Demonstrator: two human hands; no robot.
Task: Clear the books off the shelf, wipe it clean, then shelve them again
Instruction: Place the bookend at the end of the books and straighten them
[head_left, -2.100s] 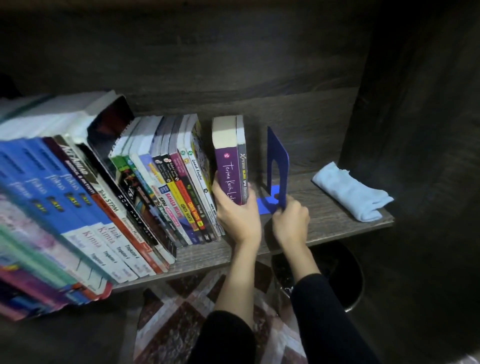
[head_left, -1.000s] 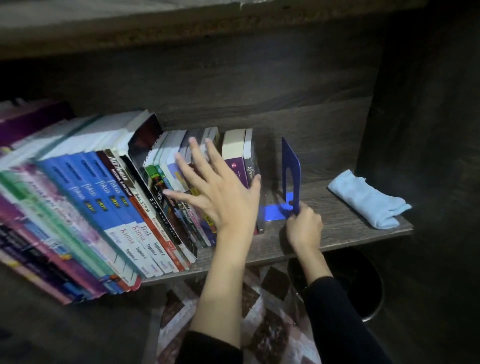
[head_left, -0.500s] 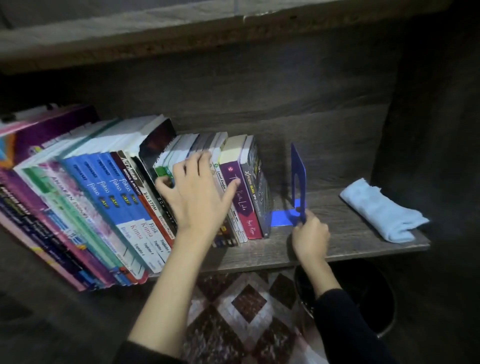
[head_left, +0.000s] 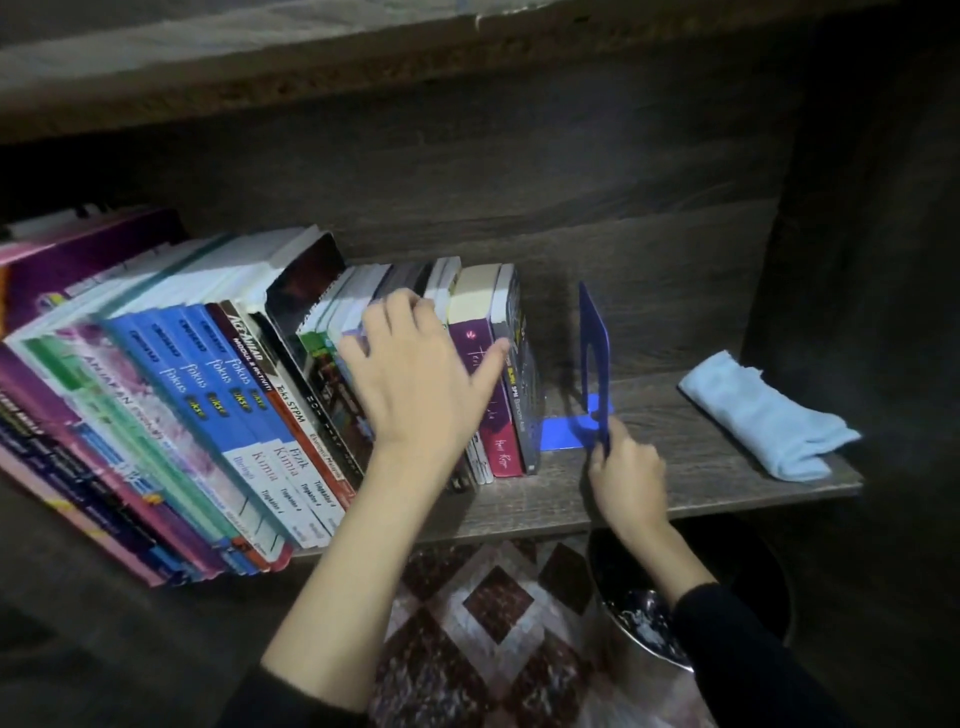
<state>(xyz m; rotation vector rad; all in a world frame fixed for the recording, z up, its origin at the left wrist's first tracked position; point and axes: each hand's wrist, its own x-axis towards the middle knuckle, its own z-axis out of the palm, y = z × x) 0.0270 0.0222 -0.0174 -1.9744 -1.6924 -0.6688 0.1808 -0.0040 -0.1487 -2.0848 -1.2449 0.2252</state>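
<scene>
A row of books (head_left: 171, 395) stands on the dark wooden shelf (head_left: 545, 504), leaning to the left. My left hand (head_left: 415, 384) lies spread over the spines of the middle books, its fingertips hooked over their tops and its thumb on a purple book (head_left: 493, 415). A grey book (head_left: 522, 379) ends the row on the right. A blue metal bookend (head_left: 595, 374) stands upright a little right of that book. My right hand (head_left: 626, 478) pinches the bookend's front lower edge. A folded light blue cloth (head_left: 763, 415) lies at the shelf's right end.
A board runs overhead above the books. The cabinet's dark side wall rises right of the cloth. Below the shelf's front edge stands a round bin (head_left: 649, 623) on a patterned red and white floor (head_left: 483, 623).
The two right-hand books, apart from the row earlier, now stand against it. My left hand moved from them onto the middle spines. My right hand stays on the bookend.
</scene>
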